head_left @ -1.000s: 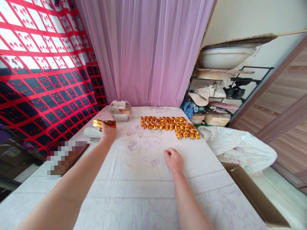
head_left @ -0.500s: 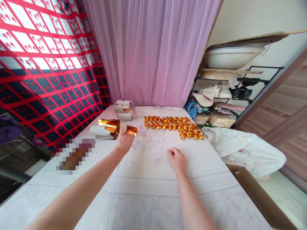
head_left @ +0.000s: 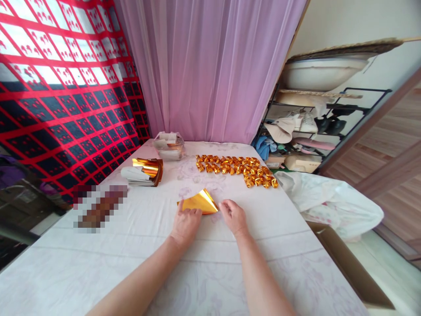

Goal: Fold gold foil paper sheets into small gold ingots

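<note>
A gold foil sheet (head_left: 197, 202) lies on the bed-like table in front of me, its right part bent upward and shining. My left hand (head_left: 186, 224) grips its near left edge, the index finger stretched over the foil and the other fingers curled against it. Close by the sheet's right corner is my right hand (head_left: 234, 216), fingers bent together in a pinch; whether the corner is between them is hidden. Further left sits a stack of gold-and-white foil sheets (head_left: 144, 172), curled on top. Several folded gold foil pieces (head_left: 237, 166) stand in rows at the back right.
A clear plastic bag of paper (head_left: 169, 145) rests at the far left of the patterned cloth (head_left: 210, 272). Beyond the right edge are a white plastic bag (head_left: 335, 202), an open cardboard box (head_left: 348, 263) and a loaded shelf (head_left: 305, 107). A purple curtain (head_left: 204, 70) hangs behind.
My left hand has come away from the stack, bringing a gold foil sheet to the middle and laying it down. My right hand has shifted slightly left beside the sheet.
</note>
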Motion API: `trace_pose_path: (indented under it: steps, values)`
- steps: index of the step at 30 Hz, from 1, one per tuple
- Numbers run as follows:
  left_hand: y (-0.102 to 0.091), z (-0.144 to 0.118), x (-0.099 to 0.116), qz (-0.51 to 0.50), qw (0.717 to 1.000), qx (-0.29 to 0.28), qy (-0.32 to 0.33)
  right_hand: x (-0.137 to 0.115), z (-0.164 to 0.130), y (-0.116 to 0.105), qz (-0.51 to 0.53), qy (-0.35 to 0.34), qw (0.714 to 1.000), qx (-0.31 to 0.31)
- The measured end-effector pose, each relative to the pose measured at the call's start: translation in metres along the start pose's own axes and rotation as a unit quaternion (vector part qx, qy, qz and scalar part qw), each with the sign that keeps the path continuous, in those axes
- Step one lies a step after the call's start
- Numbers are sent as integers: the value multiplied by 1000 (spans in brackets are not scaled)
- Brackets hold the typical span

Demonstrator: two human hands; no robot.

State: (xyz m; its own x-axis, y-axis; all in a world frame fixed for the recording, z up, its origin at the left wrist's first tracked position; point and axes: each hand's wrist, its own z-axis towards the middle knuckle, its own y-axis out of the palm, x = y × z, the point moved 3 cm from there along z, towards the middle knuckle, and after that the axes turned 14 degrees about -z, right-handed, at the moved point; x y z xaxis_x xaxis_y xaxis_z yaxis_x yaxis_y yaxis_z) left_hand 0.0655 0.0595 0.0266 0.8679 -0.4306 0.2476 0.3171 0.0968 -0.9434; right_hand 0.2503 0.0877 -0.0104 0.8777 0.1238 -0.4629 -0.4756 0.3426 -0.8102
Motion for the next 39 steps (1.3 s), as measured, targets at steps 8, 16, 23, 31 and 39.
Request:
trace_pose_path:
  steps: [8,16,23,31,39]
  values:
    - [4,-15,-1,-90,996,6,-13,-6,-3,9,-17,-32,999,-6]
    - [12,-22,-19,-180,983,37,-11,-10,-5,10,8,-30,999,28]
    - [9,-23,-42,-267,955,102,-79,-15,-4,2,80,-21,994,77]
    - [8,-23,-65,-435,868,134,-197,-17,-5,5,179,9,982,65]
    - [-10,-26,-75,-636,712,89,-285,-20,-3,-4,225,-22,974,5]
